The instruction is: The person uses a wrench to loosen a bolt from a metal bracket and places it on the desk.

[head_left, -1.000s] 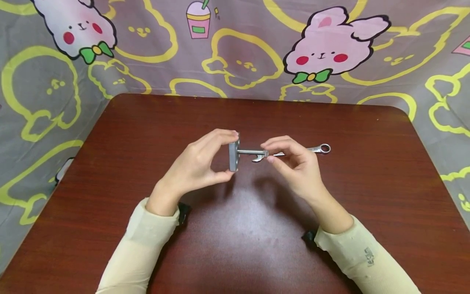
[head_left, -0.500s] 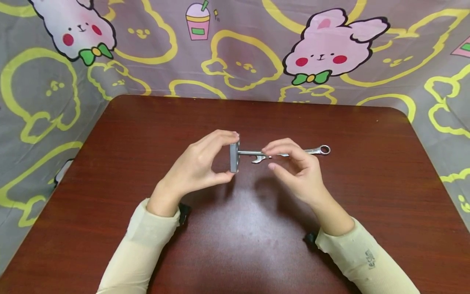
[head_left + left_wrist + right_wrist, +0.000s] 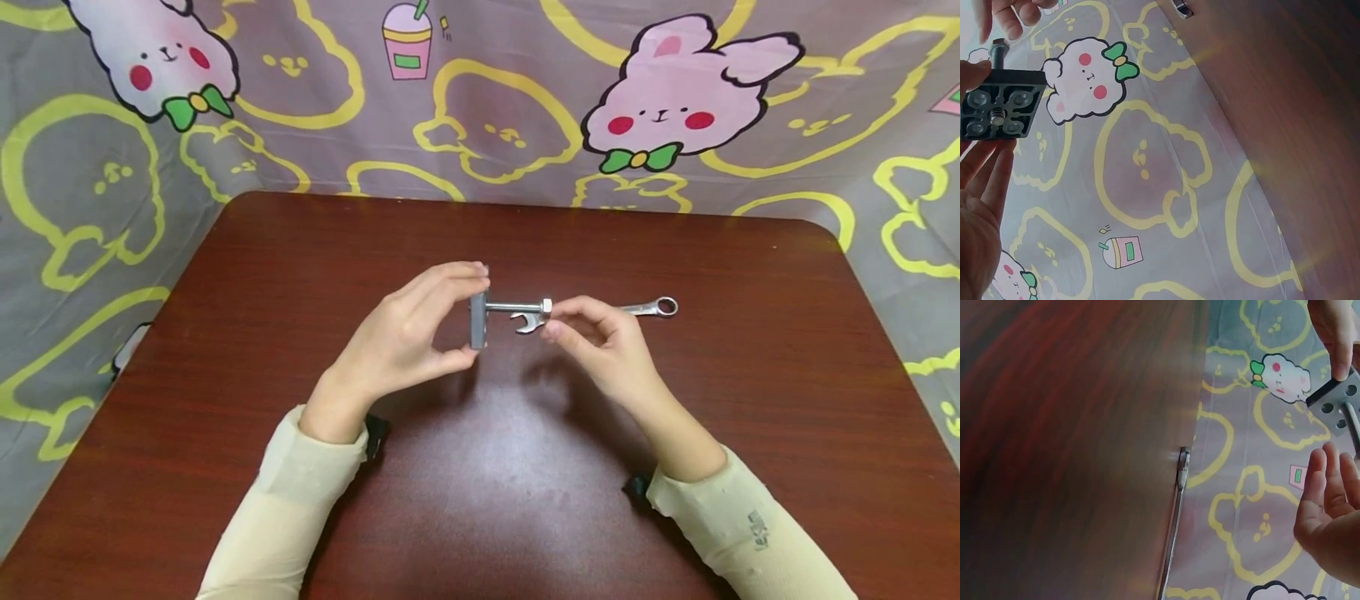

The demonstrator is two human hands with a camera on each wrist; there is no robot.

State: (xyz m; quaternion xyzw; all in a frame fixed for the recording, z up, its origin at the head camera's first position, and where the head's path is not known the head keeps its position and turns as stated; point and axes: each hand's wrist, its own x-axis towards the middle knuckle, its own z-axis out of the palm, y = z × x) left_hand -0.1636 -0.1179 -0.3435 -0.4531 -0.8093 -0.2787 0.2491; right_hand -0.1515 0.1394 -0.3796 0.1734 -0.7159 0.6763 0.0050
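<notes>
In the head view my left hand (image 3: 408,333) holds a grey square plate (image 3: 478,321) by its opposite edges, thumb below and fingers above. A silver hex bolt (image 3: 515,307) runs through the plate's middle. Its threaded tip pokes out of the ribbed face of the plate (image 3: 1019,84) in the left wrist view. Beside the bolt's hex head (image 3: 547,307) is my right hand (image 3: 611,337), thumb and fingers apart and bent. The head shows whole and unpinched. Several holes dot the plate's flat face (image 3: 1337,400) in the right wrist view.
A combination wrench (image 3: 645,308) lies on the brown table (image 3: 480,500), partly hidden behind my right hand. Its open end (image 3: 527,323) shows below the bolt. A patterned cloth (image 3: 495,108) hangs behind and at both sides of the table.
A second ago my right fingers pinched the bolt head; they have since parted and drawn slightly right and down, exposing the head. My left hand and the plate have hardly moved.
</notes>
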